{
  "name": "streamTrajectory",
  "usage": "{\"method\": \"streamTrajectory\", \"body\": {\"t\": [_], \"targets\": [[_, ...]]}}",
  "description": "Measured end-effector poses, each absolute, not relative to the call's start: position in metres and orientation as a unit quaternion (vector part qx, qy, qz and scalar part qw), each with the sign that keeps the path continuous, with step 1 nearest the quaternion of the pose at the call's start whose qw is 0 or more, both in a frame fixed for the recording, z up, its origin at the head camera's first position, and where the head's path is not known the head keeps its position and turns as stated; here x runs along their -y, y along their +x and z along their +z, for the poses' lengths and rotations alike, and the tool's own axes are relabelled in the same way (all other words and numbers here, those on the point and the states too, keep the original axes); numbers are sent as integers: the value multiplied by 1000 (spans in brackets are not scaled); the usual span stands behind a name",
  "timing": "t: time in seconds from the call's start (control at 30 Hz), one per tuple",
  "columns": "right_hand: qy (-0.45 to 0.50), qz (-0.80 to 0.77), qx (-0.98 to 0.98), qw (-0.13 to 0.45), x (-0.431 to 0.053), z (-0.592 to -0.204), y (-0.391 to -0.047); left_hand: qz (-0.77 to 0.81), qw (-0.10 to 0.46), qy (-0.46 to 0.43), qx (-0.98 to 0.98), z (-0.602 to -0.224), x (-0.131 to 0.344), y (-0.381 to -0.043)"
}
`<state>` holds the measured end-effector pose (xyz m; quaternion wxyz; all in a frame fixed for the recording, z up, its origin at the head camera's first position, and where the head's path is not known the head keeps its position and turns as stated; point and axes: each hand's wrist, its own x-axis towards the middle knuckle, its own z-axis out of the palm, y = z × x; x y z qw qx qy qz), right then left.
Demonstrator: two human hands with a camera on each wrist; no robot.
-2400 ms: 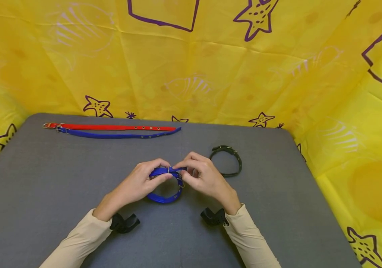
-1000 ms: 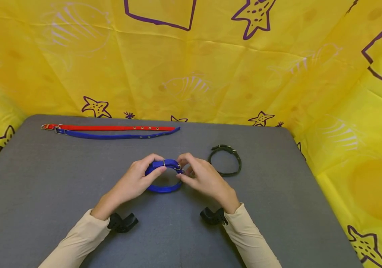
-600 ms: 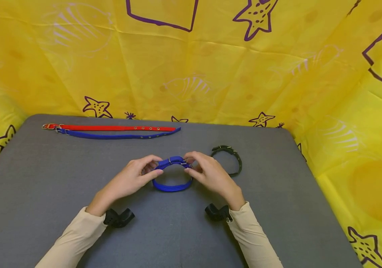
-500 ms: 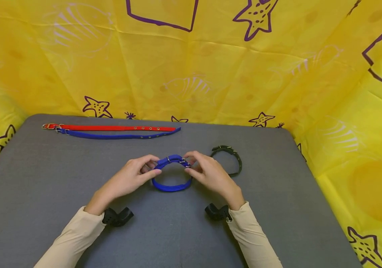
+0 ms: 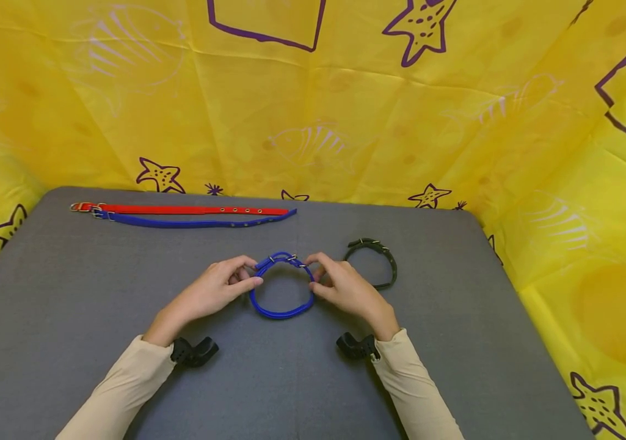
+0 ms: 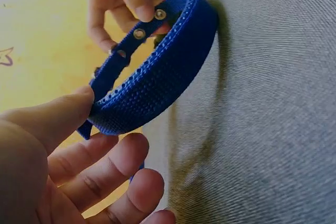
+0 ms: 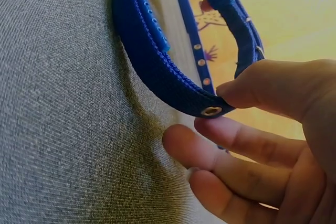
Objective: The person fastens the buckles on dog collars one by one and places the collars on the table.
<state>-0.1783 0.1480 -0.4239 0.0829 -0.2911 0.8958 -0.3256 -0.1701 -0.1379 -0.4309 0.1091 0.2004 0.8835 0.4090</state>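
A blue dog collar (image 5: 281, 315), buckled into a ring, is held between both hands over the middle of the table. My left hand (image 5: 215, 289) pinches its left side between thumb and index finger. On the opposite side, my right hand (image 5: 350, 294) pinches the band with thumb and fingertips. The metal buckle (image 5: 292, 259) is at the far side of the ring. In the left wrist view the padded band (image 6: 152, 87) stands on edge close over the cloth, with eyelets along the strap. In the right wrist view an eyelet (image 7: 211, 111) shows beside the right thumb.
A dark green collar (image 5: 393, 269), fastened into a ring, lies just beyond the right hand. Toward the back left, a red collar (image 5: 181, 209) and another blue collar (image 5: 170, 223) lie straight, side by side, on the grey table (image 5: 71, 293). Yellow patterned cloth (image 5: 313, 85) walls the table.
The right fingers have left the strap's free end, and the hands have moved apart to opposite sides. The blue collar has shifted slightly right, tipped and rounded into a fuller ring.
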Motion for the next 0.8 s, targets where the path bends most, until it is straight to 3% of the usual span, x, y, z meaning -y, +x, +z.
{"method": "streamTrajectory", "body": {"t": [0.57, 0.8], "targets": [[-261, -364, -890, 82, -145, -421, -177, 442, 36, 182, -878, -436, 122, -165], [-243, -378, -890, 79, -144, -419, -176, 458, 57, 179, -869, -433, 124, -164]]}}
